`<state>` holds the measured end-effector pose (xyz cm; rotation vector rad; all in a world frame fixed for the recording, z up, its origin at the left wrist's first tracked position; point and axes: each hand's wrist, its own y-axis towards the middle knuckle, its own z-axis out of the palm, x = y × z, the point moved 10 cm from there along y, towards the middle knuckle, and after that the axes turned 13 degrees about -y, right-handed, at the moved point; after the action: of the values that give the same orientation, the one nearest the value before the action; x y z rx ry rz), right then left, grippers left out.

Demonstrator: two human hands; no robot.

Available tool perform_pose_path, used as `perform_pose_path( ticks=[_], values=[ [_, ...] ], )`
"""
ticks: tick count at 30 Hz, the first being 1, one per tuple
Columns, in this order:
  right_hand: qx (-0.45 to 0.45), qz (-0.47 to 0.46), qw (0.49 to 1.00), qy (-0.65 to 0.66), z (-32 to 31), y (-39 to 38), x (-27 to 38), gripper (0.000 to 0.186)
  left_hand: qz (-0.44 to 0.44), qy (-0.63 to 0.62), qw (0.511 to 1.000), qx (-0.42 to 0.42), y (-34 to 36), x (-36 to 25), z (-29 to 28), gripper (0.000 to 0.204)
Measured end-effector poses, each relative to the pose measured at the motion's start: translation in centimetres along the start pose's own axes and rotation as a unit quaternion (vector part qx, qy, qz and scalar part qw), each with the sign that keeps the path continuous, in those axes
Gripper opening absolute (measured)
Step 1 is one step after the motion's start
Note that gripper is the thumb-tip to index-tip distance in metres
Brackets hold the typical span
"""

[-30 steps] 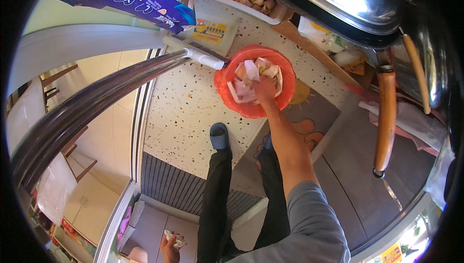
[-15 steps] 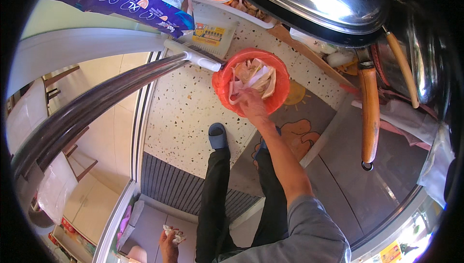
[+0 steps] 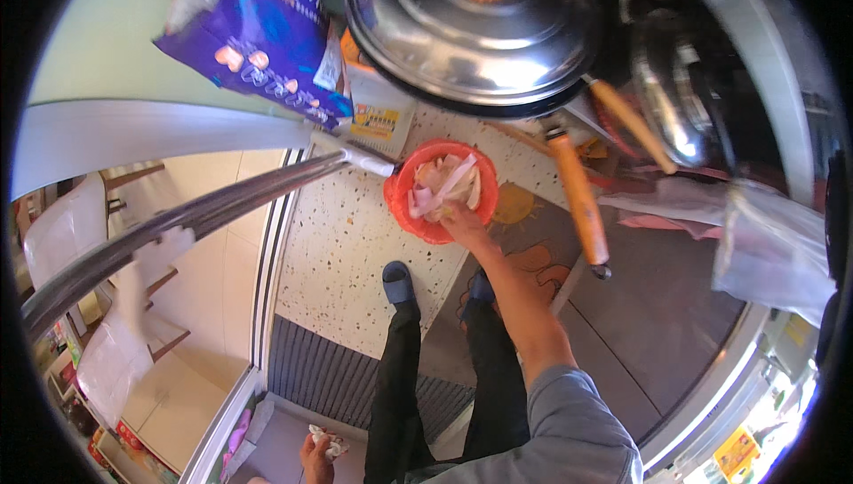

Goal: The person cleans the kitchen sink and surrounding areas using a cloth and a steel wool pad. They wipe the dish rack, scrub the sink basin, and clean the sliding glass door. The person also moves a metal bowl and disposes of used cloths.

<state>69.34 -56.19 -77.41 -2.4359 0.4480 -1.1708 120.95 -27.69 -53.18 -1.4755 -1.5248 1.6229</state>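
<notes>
A red bag-lined bin point(image 3: 394, 198) stands on the speckled floor, holding pale crumpled scraps point(image 3: 466, 171). My right hand point(image 3: 456, 220) reaches onto the scraps at the near side of the bin; its fingers are blurred and partly hidden, so their grip is unclear. My left hand point(image 3: 315, 457) is down at the bottom edge, fingers closed around a crumpled white tissue point(image 3: 334, 447). A broom head point(image 3: 364, 153) on long poles point(image 3: 187, 219) lies just left of the bin.
Overhead at right are a steel lid point(image 3: 462, 40) and wooden handles point(image 3: 577, 200). A purple package point(image 3: 258, 35) is at upper left. Beside my slippered feet lie a patterned mat point(image 3: 538, 266) and a ribbed mat point(image 3: 306, 355). Chairs point(image 3: 67, 222) stand beyond the door track.
The view has shifted, so the bin and pans sit lower and the lid shows more fully. My right hand stays at the bin. My left hand still holds the tissue.
</notes>
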Motion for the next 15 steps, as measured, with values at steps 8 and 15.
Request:
perform_pose_path(
  ticks=[8,15],
  values=[
    [-0.065,0.022,0.898,0.434,-4.5,-8.5,0.7,0.040,0.030,0.043,0.994,0.100,-3.2,-4.2,4.7,0.021],
    [-0.080,0.104,0.972,0.195,-12.4,-19.1,6.0,0.044,0.066,0.016,0.978,0.198,-9.1,-11.0,11.4,0.020]
  ],
)
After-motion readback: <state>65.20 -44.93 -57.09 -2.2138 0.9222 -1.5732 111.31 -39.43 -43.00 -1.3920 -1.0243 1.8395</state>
